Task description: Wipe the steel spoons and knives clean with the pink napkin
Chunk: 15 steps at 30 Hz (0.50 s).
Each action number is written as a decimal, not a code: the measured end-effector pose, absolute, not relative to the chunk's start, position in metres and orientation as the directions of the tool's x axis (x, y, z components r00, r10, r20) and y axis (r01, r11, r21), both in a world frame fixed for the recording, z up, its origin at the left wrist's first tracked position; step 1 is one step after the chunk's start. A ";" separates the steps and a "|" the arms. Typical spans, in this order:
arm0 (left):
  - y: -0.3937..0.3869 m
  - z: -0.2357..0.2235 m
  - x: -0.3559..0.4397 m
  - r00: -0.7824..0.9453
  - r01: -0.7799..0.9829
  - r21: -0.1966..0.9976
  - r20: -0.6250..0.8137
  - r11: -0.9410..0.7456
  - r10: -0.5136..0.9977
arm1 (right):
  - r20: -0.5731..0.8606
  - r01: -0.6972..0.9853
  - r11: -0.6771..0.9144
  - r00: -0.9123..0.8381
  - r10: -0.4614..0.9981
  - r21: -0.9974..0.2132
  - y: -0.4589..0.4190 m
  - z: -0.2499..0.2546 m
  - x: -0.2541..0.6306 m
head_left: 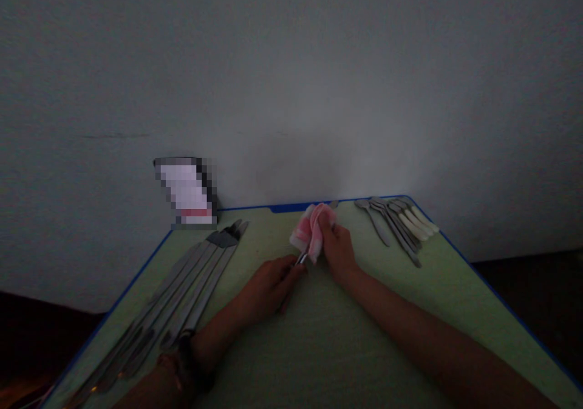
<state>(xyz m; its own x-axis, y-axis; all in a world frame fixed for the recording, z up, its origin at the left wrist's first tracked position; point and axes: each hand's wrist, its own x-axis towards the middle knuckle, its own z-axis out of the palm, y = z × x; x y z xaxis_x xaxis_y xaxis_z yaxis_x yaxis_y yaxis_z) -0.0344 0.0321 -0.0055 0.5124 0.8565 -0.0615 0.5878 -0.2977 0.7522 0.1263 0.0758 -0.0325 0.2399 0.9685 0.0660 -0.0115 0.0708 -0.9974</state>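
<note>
My left hand [273, 284] is closed around the handle of a shiny metal utensil [301, 257] above the middle of the table. Its other part runs into a pink and white cloth [311, 230], so its kind is hard to tell. Pinched in my right hand [337, 246], the cloth is folded around the utensil. A small grey tip [334, 205] shows past the cloth's far side; whether it belongs to the same utensil I cannot tell.
Several long metal kitchen utensils [200, 281] lie along the table's left side. Several metal spoons [377, 223] and pale-handled cutlery [416, 222] lie at the far right. A blurred phone-like device [186, 190] leans on the wall. The green table [328, 348] has a blue edge.
</note>
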 end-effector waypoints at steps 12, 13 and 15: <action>0.033 -0.006 -0.033 0.482 0.538 0.820 -0.107 -0.197 0.870 | 0.145 -0.023 0.149 0.112 0.983 -0.989 0.074 -0.031 0.119; 0.032 -0.005 -0.032 0.496 0.544 0.813 -0.112 -0.208 0.861 | 0.129 -0.081 0.140 0.127 0.983 -0.987 0.076 -0.033 0.120; 0.031 -0.002 -0.030 0.526 0.555 0.790 -0.093 -0.259 0.845 | 0.088 -0.193 0.117 0.154 0.984 -0.974 0.080 -0.035 0.121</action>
